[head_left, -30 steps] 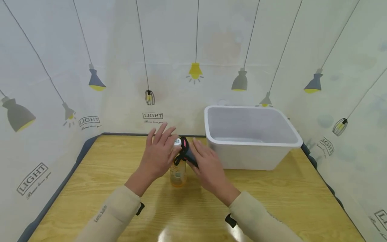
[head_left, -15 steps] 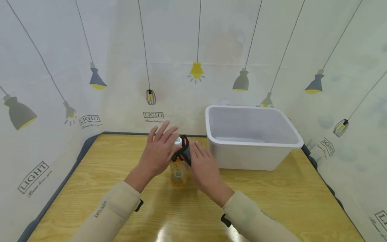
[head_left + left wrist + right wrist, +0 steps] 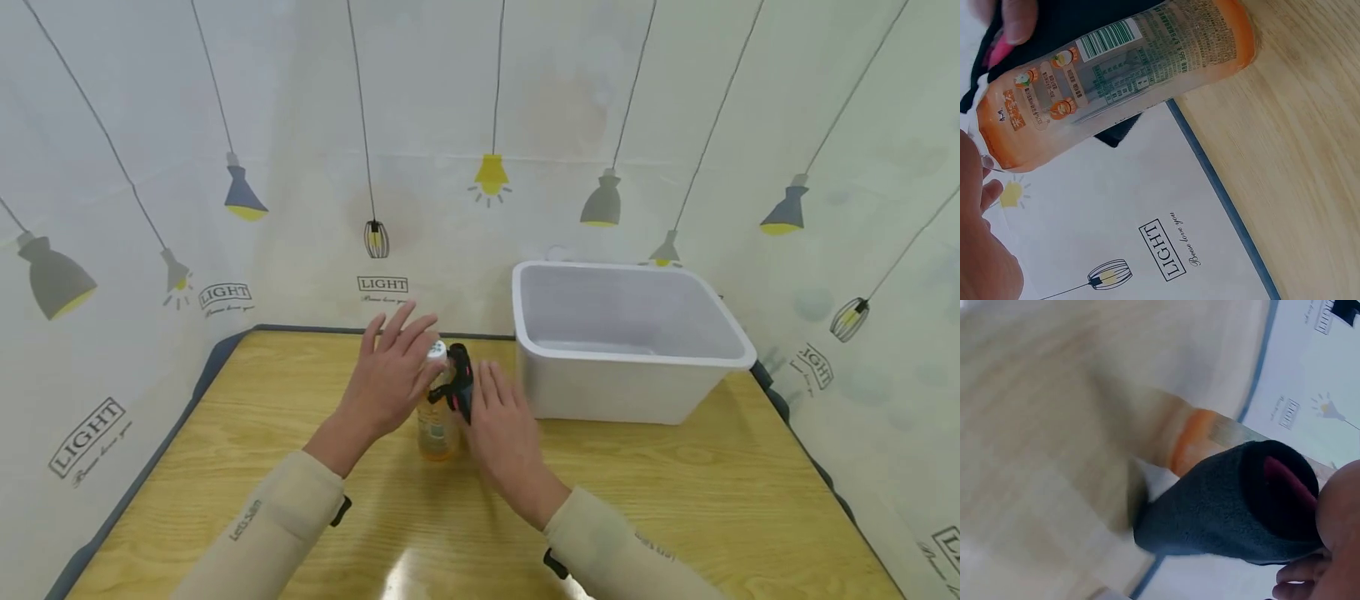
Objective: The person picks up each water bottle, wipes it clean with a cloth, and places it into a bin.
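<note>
Wood stretches from your left hand (image 3: 382, 383) to the table's left edge, and more runs to the lower right, below the white bin (image 3: 607, 390). Your tightest spot is between your right hand (image 3: 506, 425) and the bin's left wall, just beside it. The far table edge crosses mid-frame, near your left fingertips.

The orange bottle (image 3: 437, 437) is near the middle of the frame, upright, its white cap (image 3: 436, 350) half hidden by your left hand. Your left fingers are spread and the thumb lies at the neck; you can't tell from here whether they pinch it. Your right fingers are straight and together along the black cloth sleeve (image 3: 462, 382), which shows pink inside and covers part of the bottle. The right wrist view blurs toward its middle.

The wood-grain table (image 3: 720, 500) is glossy at the bottom; a pale backdrop (image 3: 450, 100) printed with lamps surrounds it.
</note>
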`<action>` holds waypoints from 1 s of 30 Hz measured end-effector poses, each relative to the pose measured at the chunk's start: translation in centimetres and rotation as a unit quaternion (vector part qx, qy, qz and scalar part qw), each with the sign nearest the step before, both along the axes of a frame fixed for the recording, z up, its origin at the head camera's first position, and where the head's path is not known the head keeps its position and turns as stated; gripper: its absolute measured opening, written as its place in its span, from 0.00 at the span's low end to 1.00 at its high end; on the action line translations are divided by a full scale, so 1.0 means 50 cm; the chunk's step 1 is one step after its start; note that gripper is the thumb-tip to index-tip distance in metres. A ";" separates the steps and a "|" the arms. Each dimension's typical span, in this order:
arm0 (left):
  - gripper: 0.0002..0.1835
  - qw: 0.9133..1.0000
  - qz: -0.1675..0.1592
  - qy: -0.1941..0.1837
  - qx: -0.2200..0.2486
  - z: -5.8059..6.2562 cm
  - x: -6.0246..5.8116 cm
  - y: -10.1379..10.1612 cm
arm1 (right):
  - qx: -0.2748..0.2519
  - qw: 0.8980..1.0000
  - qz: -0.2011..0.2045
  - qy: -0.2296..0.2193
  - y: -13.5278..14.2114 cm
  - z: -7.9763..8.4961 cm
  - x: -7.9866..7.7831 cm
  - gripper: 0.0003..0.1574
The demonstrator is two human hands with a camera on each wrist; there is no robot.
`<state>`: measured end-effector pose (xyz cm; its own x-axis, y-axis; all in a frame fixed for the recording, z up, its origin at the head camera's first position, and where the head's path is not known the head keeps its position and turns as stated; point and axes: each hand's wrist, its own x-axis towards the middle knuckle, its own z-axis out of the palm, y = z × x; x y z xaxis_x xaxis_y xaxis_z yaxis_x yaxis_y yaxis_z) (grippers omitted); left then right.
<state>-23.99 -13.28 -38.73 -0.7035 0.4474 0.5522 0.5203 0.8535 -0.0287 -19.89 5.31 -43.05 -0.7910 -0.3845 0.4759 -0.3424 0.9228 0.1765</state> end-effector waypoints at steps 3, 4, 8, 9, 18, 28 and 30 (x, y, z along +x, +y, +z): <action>0.35 1.000 -0.001 -0.006 0.005 -0.002 0.000 -0.006 | 0.010 0.999 -0.002 -0.041 -0.006 -0.023 0.004 0.42; 0.35 1.000 0.000 -0.007 0.005 -0.003 -0.001 -0.008 | 0.015 0.998 -0.004 -0.055 -0.008 -0.030 0.004 0.42; 0.33 1.000 0.002 -0.007 0.009 -0.004 0.000 -0.016 | 0.036 0.995 -0.011 -0.093 -0.019 -0.056 0.003 0.41; 0.33 1.000 0.003 -0.007 0.011 -0.005 0.000 -0.019 | 0.045 0.994 -0.011 -0.100 -0.021 -0.062 0.003 0.41; 0.35 1.000 0.007 -0.006 0.021 -0.012 0.001 -0.033 | 0.094 0.979 -0.003 -0.181 -0.031 -0.110 -0.006 0.36; 0.33 1.000 0.006 -0.022 0.022 -0.012 -0.001 -0.036 | 0.006 0.989 0.033 -0.142 -0.016 -0.076 -0.013 0.36; 0.33 0.999 0.004 -0.023 0.024 -0.011 -0.001 -0.036 | -0.024 0.991 0.040 -0.122 -0.015 -0.055 -0.013 0.36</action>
